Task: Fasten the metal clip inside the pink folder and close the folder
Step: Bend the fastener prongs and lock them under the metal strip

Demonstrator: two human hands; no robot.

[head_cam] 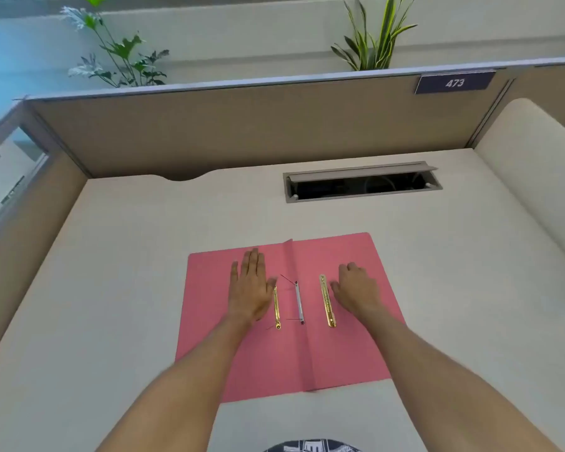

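A pink folder [346, 337] is laid open flat on a pale desk [118, 288], its spine crease running away from the viewer. Three narrow strips are seen along the crease, all with long axes parallel to it: a silver clip base [298, 302] at the centre, a gold bar [276, 307] just left, and a longer gold bar [327, 300] just right. The left hand [250, 287] is pressed flat, fingers spread, its thumb side touching the left bar. The right hand [356, 290] is rested palm-down with fingers loosely curled, just beside the right bar. Nothing is gripped by either hand. Each bar is judged nearest to its own-side hand.
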